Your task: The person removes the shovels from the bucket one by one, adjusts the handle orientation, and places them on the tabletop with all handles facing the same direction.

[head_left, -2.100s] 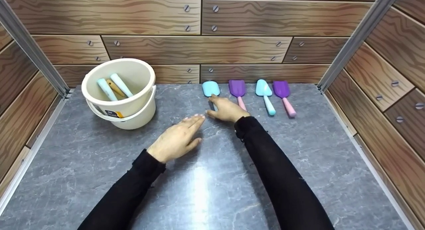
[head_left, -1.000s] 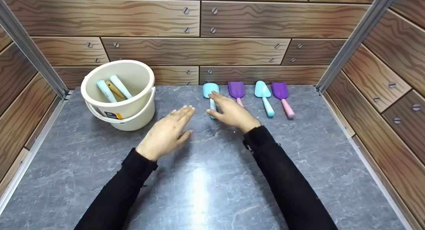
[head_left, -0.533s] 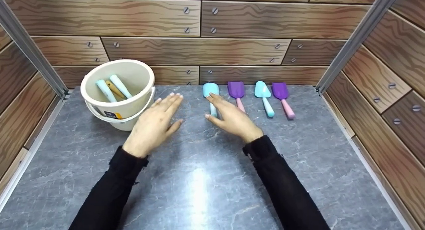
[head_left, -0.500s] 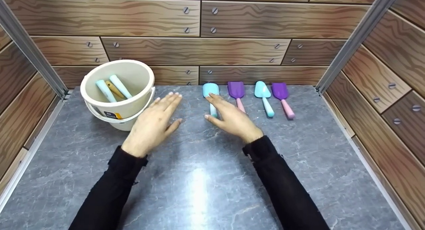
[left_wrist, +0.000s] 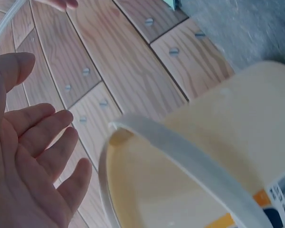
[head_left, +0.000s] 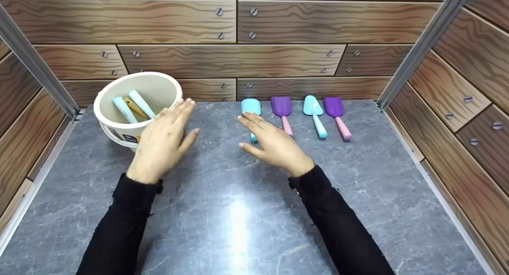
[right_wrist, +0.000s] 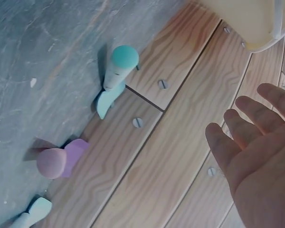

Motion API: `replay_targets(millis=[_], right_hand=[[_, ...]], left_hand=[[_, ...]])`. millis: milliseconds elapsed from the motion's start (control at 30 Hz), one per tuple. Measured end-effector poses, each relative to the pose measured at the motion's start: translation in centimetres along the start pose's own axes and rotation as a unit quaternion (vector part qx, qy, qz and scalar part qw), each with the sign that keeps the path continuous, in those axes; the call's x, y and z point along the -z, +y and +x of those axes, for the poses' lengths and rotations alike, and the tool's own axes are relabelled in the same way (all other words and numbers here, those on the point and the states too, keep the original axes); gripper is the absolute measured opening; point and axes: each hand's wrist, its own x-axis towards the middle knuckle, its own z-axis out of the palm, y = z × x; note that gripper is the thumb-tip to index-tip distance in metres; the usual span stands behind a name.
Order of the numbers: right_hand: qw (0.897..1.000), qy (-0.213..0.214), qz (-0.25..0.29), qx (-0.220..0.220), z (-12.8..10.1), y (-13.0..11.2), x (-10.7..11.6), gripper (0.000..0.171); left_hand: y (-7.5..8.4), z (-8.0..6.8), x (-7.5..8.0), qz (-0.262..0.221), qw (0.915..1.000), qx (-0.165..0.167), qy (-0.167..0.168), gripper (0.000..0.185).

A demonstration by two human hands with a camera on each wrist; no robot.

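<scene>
Your left hand (head_left: pixel 161 142) sits left of centre in the frame, palm down in front of the cream bucket (head_left: pixel 157 88), covering part of its front right side in the head view. Grip wide there: fingers extended, thumb out to the side; the left wrist view shows it just beside the bucket rim and white bail (left_wrist: pixel 190 164), apart from both. The bucket stands upright at upper left, with two pale blue handles (head_left: pixel 124 110) and a mustard handle (head_left: pixel 135 107) leaning inside it; the tool heads below are hidden. Your right hand (head_left: pixel 278 148) hovers right of centre, grip wide too, fingers straight and thumb apart. It covers part of the blue scoop (head_left: pixel 251 105), which lies at upper centre, handle toward you; your right wrist view has a clear gap between hand and tools. Right of that, in a row along the back of the grey bench (head_left: pixel 206 235), you get a purple scoop (head_left: pixel 281 105) with pink handle, a turquoise trowel (head_left: pixel 313 105) and, at the row's right end, a violet scoop (head_left: pixel 334 106), also pink-handled. Wood-look panels (head_left: pixel 179 20) fill the top of the frame; black sleeves (head_left: pixel 123 223) come in from the bottom.
</scene>
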Motion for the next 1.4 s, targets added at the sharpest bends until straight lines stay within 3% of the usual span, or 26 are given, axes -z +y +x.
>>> replay_targets(millis=[667,1100,1400], right_hand=[[0.998,-0.018,-0.034,0.052,-0.1,-2.2,0.0,0.079],[0.996,-0.018,-0.035,0.081,-0.2,-3.4,0.0,0.080],[0.994,-0.032,-0.049,0.091,-0.5,-4.0,-0.4,0.082]], left_hand=[[-2.9,0.4,1.9,-0.025,0.9950,0.092,0.031,0.062],[-6.0,2.1,5.2,0.010,0.9907,0.123,-0.056,0.066],[-8.7,3.5,6.8,0.027,0.9768,0.154,-0.147,0.070]])
